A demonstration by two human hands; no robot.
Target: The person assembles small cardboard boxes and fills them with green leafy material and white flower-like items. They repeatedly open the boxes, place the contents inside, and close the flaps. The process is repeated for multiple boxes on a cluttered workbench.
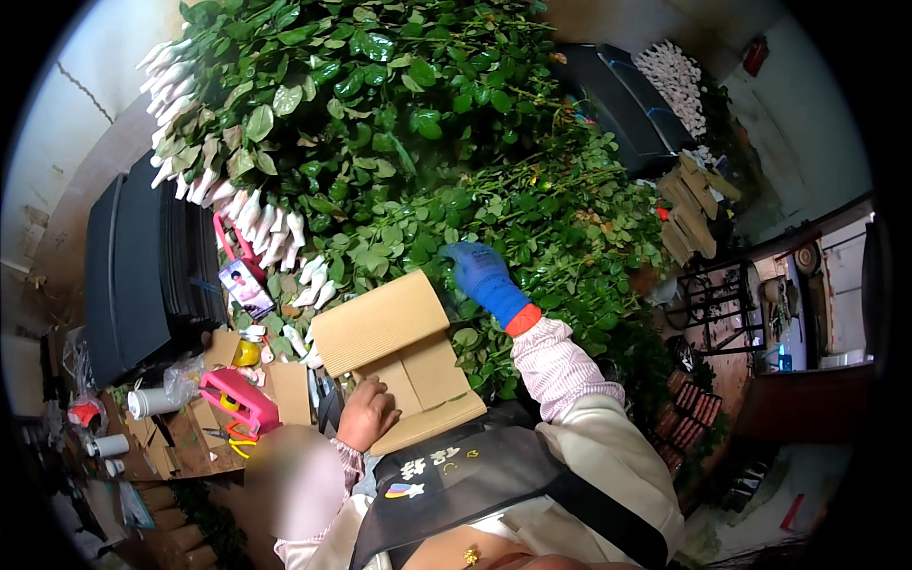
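Observation:
My bare left hand (369, 413) lies on a folded sheet of brown corrugated cardboard (385, 323) in front of my apron. Its fingers rest apart on the inner face, and one flap stands raised beyond them. My right hand (484, 280), in a blue glove, reaches over the cardboard's far right corner into a big heap of leafy green flower stems (408, 142). Leaves hide its fingertips, so whether they grip a stem cannot be told. White-wrapped flower heads (266, 228) line the left edge of the heap.
A pink tape dispenser (239, 399), a white cup (152, 403) and orange-handled scissors (241, 440) sit on the cluttered left worktop. Stacks of black sheets (142, 275) stand at far left and far right. Brown cardboard pieces (692, 204) lie right of the heap.

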